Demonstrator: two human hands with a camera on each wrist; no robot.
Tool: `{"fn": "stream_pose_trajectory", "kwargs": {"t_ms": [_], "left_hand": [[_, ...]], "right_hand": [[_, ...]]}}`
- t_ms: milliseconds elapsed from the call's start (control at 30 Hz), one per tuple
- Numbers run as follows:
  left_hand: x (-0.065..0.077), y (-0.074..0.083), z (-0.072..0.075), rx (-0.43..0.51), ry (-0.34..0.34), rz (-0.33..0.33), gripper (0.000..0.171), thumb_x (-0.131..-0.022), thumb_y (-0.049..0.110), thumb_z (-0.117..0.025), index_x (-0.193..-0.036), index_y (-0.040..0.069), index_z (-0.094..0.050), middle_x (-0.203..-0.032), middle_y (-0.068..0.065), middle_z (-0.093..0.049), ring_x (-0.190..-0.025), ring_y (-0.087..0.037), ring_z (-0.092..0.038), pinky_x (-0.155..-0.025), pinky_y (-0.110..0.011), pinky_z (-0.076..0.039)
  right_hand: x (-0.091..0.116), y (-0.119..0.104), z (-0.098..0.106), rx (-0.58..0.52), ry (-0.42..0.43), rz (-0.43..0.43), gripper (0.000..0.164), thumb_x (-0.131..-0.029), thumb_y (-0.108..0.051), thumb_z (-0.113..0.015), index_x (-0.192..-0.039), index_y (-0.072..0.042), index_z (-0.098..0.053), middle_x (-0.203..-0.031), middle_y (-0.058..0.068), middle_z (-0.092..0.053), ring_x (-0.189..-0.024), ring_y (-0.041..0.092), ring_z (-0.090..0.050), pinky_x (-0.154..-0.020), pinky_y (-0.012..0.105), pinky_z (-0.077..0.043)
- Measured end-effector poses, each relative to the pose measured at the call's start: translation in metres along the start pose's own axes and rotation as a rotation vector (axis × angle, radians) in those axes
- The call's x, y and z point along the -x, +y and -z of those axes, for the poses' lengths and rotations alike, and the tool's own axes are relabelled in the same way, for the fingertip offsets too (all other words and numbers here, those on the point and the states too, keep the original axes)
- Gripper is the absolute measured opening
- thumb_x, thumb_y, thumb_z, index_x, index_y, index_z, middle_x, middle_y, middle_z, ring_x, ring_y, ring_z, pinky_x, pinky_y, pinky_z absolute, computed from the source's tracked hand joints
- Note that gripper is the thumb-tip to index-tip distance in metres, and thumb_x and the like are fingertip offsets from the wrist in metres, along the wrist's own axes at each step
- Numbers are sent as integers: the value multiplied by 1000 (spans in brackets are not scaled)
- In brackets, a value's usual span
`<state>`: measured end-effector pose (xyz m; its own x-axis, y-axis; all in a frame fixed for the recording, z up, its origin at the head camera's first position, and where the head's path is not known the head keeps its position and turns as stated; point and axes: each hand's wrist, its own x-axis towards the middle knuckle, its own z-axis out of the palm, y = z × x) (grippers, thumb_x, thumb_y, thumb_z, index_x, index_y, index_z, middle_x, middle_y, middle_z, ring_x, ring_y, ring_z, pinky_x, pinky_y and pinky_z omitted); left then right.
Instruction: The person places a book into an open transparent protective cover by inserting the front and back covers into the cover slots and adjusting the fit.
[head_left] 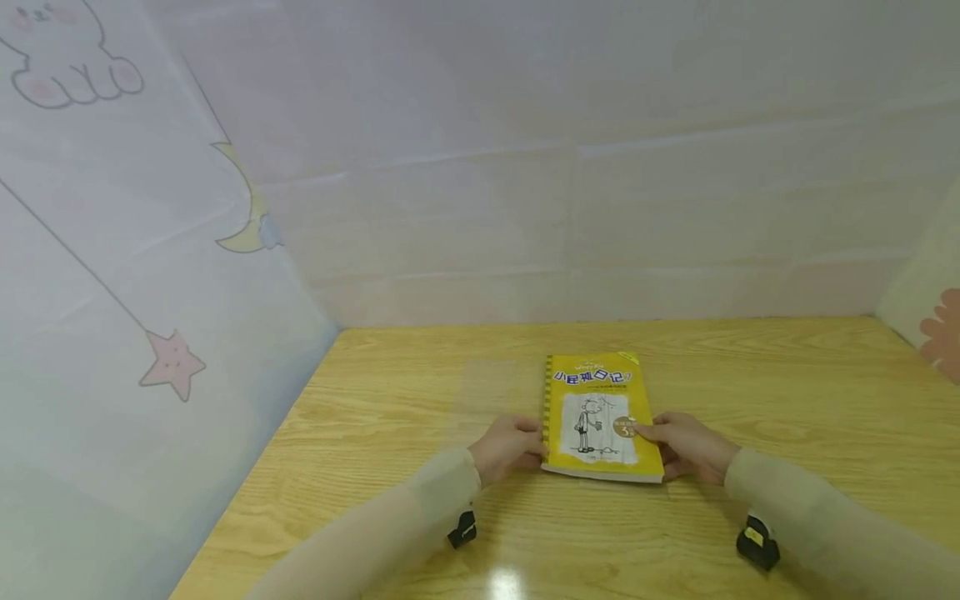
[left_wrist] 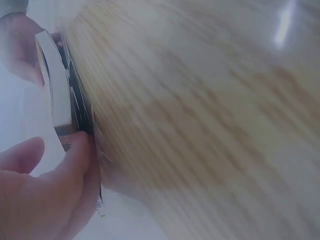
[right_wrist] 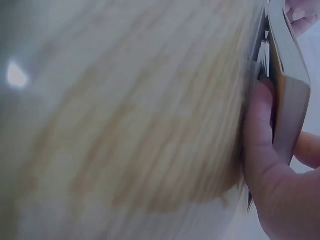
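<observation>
A yellow paperback book (head_left: 600,408) with a cartoon figure on its cover lies front up over the wooden table, between the two hands. At its left spine edge, the left hand (head_left: 510,448) holds the lower part. The right hand (head_left: 693,446) grips the lower right side, its thumb on the cover and its other fingers at the side and underneath. Pale page edges of the book (left_wrist: 60,92) show in the left wrist view, with a dark gap below them. In the right wrist view, a finger of the right hand (right_wrist: 287,200) reaches under the book (right_wrist: 295,95).
The wood-grain table (head_left: 787,400) extends around the book. A pale sheet wall (head_left: 600,208) stands behind it, and a printed sheet with a pink star (head_left: 174,364) borders the left side. Black wrist devices (head_left: 757,543) hang beneath both sleeves. Light glints near the front.
</observation>
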<state>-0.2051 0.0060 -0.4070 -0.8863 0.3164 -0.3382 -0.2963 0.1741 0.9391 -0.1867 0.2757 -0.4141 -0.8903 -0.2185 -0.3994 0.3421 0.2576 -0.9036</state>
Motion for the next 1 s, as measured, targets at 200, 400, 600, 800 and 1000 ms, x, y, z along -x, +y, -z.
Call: {"fn": "stream_pose_trajectory", "kwargs": {"t_ms": [200,400,600,800,1000], "left_hand": [[5,6,-4,-66,32,-11,50,-88,-6,-58,-134,-18,-44,-129,-27,-55,-106,-28,-61,-88,-36,-53],[6,11,-7,-167,50,-31,51,-90,1,-58,-137,-13,-45,-130,-23,-56,-73,-13,-52,-76,-31,-50],[5,9,-10,-251,24,-101,43,-89,-2,-54,-130,-12,-52,-129,-23,-57,-105,-27,-59,-97,-45,-46],[4,12,-13,-282,18,-113,39,-90,-4,-49,-127,-11,-57,-129,-19,-59,-114,-25,-54,-99,-44,-45],[6,13,-13,-264,-3,-94,38,-93,-2,-49,-129,-12,-53,-132,-22,-56,-125,-33,-50,-103,-46,-42]], "right_hand": [[0,-3,0,12,6,10,38,-105,-20,-43,-122,14,-37,-90,10,-66,-74,19,-64,-64,34,-56],[0,-7,-3,47,23,31,38,-104,-19,-43,-122,14,-36,-90,11,-65,-73,18,-63,-63,34,-56],[0,-9,-3,68,42,39,38,-102,-17,-44,-121,15,-35,-91,13,-64,-73,19,-63,-63,35,-56],[-1,-6,1,51,65,48,32,-101,-12,-43,-115,17,-42,-89,12,-65,-74,17,-64,-66,34,-57],[1,-9,3,159,82,82,27,-100,-12,-46,-103,14,-52,-82,10,-65,-67,16,-63,-60,32,-56]]}}
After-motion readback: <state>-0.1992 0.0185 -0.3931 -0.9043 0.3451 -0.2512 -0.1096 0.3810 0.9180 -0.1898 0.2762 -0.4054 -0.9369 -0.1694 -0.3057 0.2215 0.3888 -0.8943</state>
